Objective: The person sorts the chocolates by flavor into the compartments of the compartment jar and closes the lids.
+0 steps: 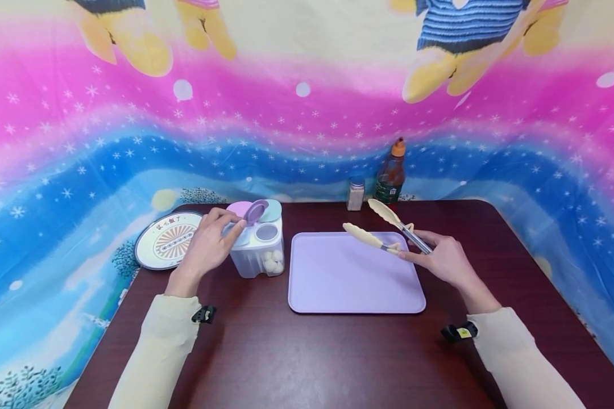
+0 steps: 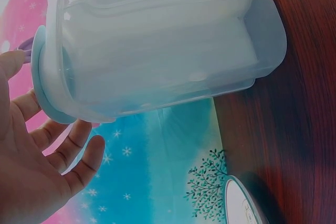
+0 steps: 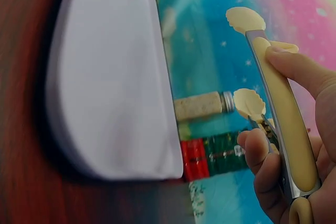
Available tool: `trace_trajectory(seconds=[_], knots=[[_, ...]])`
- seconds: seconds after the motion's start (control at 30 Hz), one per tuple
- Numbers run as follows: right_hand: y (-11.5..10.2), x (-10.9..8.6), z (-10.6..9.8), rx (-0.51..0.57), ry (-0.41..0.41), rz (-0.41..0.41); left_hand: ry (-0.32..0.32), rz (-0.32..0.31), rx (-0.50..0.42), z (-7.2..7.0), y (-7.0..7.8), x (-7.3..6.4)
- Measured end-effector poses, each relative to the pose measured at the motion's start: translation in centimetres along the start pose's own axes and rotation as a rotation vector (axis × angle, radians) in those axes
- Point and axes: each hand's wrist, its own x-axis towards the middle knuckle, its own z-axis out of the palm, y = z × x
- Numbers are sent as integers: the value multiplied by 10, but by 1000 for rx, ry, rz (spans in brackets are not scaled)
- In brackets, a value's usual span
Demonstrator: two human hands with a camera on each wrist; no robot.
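My left hand (image 1: 211, 241) is at the top of a clear storage container (image 1: 248, 264) with several round lids. Its thumb touches the raised purple flip lid (image 1: 256, 211), and the other fingers spread loosely beside the lids in the left wrist view. Below the lifted lid a round opening (image 1: 266, 232) shows, and pale round pieces (image 1: 273, 262) lie in the compartment under it. My right hand (image 1: 447, 258) holds tongs (image 3: 286, 114) with cream scalloped tips and metal arms. The tong arms are spread apart over the far right part of a lilac tray (image 1: 355, 284), with nothing between them.
A patterned plate (image 1: 148, 244) is left of the container, partly behind my left hand. At the back of the table (image 1: 307, 363) stand a seasoning jar (image 1: 356, 196) and an orange-capped sauce bottle (image 1: 390, 179). A printed cloth (image 1: 297, 142) hangs behind them.
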Motion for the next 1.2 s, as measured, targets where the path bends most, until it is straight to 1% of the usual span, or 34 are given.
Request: trace_trajectory(seconds=[0.23, 0.43, 0.73, 0.97, 1.2], knots=[[18, -6, -5, -2, 39, 56, 2, 4, 3, 0, 1, 0], [30, -10, -9, -13, 52, 115, 2, 3, 1, 0, 1, 0], [45, -15, -15, -12, 131, 182, 14, 11, 3, -1, 1, 0], [55, -15, -18, -6, 120, 235, 4, 11, 6, -1, 1, 0], [66, -13, -21, -7, 125, 259, -2, 12, 5, -2, 2, 0]])
